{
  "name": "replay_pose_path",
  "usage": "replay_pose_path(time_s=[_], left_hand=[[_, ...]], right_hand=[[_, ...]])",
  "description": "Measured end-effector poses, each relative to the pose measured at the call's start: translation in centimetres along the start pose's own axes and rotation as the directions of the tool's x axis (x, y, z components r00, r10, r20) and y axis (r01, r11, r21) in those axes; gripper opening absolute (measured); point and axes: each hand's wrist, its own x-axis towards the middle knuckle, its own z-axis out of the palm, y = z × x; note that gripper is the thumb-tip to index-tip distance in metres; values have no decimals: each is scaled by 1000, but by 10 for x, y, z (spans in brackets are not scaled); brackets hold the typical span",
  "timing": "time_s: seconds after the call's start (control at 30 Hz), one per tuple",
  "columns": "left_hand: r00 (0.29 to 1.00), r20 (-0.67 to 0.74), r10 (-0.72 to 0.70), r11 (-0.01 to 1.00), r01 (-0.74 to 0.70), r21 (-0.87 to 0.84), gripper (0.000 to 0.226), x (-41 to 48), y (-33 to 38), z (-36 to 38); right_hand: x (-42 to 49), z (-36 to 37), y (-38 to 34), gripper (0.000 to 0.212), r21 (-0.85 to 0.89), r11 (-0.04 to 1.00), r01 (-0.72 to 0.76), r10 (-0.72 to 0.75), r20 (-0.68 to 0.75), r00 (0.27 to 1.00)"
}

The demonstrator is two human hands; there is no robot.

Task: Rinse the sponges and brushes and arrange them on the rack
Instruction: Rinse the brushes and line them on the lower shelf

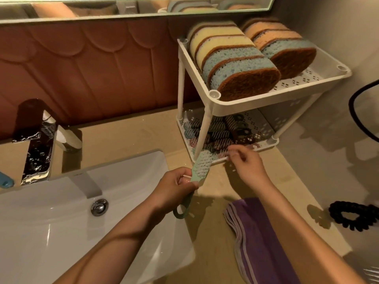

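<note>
Apparently nearly finishing: sponges (pixel 231 64) are filling the rack's (pixel 266 101) top tier, brushes (pixel 221 130) are lying just beyond both hands. The left hand (pixel 176 189) is gripping a green brush (pixel 201 165) by its handle. The right hand (pixel 248 169) is hovering loosely curled, seemingly empty. Between them, the rack leg (pixel 202 136) is narrowing the way in.

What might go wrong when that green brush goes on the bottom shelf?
The lower shelf already looks crowded with brushes, so the green brush in the left hand might nudge one off the front edge. Its head is also close to the rack's front leg; a bump there might topple the sponges standing on edge on top.
</note>
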Motion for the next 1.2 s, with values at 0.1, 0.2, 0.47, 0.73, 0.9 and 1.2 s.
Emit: replay_pose_path(time_s=[0.1, 0.2, 0.47, 0.73, 0.9, 1.2], left_hand=[[1000, -6, 28, 999, -28, 47, 9, -3, 2, 7], [998, -9, 69, 994, -68, 87, 19, -6, 5, 14], [961, 87, 263, 911, -277, 305, 50, -2, 3, 31], [947, 182, 265, 835, -320, 447, 58, 14, 5, 34], [962, -58, 267, 873, -216, 437, 23, 32, 6, 25], [908, -186, 375, 765, -190, 615, 38, 63, 33, 2]], right_hand=[[-49, 8, -13, 27, 258, 966, -35, 9, 99, 995], [-72, 18, -14, 34, 387, 914, -122, 65, 157, 986], [-82, 29, -14, 38, 599, 782, -172, 165, 67, 984], [-59, 19, -2, 39, 484, 874, -33, 95, -104, 990], [-12, -1, 7, 32, 415, 909, -41, 136, -200, 970], [102, -37, 14, 34, 117, 984, -131, 163, -326, 931]])
